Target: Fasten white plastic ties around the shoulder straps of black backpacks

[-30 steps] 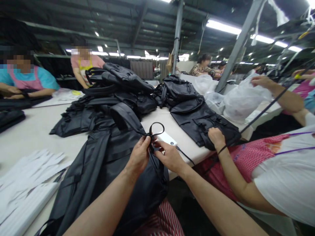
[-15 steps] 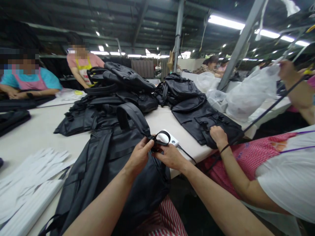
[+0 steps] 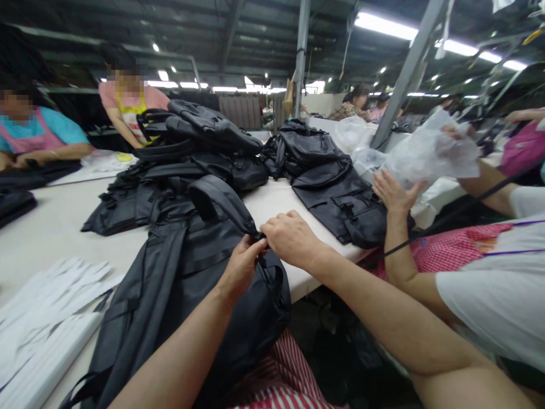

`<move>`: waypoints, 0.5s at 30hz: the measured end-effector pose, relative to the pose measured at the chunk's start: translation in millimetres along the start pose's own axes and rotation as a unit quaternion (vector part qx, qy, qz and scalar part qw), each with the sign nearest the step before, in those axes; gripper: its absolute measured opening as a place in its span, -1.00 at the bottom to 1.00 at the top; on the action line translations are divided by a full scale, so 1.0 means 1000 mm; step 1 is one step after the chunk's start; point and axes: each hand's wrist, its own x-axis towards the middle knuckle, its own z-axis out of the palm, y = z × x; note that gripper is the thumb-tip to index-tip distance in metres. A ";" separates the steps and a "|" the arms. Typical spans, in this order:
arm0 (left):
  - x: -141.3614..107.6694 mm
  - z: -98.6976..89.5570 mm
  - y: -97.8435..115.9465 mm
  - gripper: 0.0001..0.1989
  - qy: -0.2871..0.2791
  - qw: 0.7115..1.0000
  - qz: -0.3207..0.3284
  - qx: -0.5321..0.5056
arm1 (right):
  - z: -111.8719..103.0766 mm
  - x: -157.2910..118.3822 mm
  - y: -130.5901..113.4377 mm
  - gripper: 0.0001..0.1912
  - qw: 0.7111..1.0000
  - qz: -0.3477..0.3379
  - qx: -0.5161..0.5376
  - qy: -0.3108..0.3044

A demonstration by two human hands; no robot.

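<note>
Black backpack front and centre, lying across the edge of the white table and spilling down over the person's red-striped lap. Starting at the far left, a stack of white sheets sits on the table beside the bag, and past it a co-worker in a teal shirt and pink apron has both hands down on black fabric. Behind them stands a co-worker in a pink shirt and yellow apron, just beyond a big heap of black bags. Now to the action: the left hand is closed in a tight pinch on a thin black strap just under the backpack's top handle, and the right hand is curled shut right up against it, its grip hidden from this angle. Further along sits a second heap of black bags, and at the right a neighbour in a white T-shirt has one hand open in the air and the other on a clear plastic bag.
</note>
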 end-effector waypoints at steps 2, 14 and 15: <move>0.001 -0.002 0.003 -0.74 -0.006 1.000 -0.016 -0.018 | 0.008 0.005 -0.004 -0.83 0.999 -0.019 -0.042 -0.027; 0.003 0.001 0.005 -0.76 -0.021 0.997 0.014 0.073 | 0.028 -0.004 0.010 -0.72 0.992 0.101 0.006 0.074; 0.003 0.003 0.003 -0.77 -0.016 0.996 0.013 0.082 | 0.030 -0.004 0.010 -0.71 0.990 0.118 0.013 0.079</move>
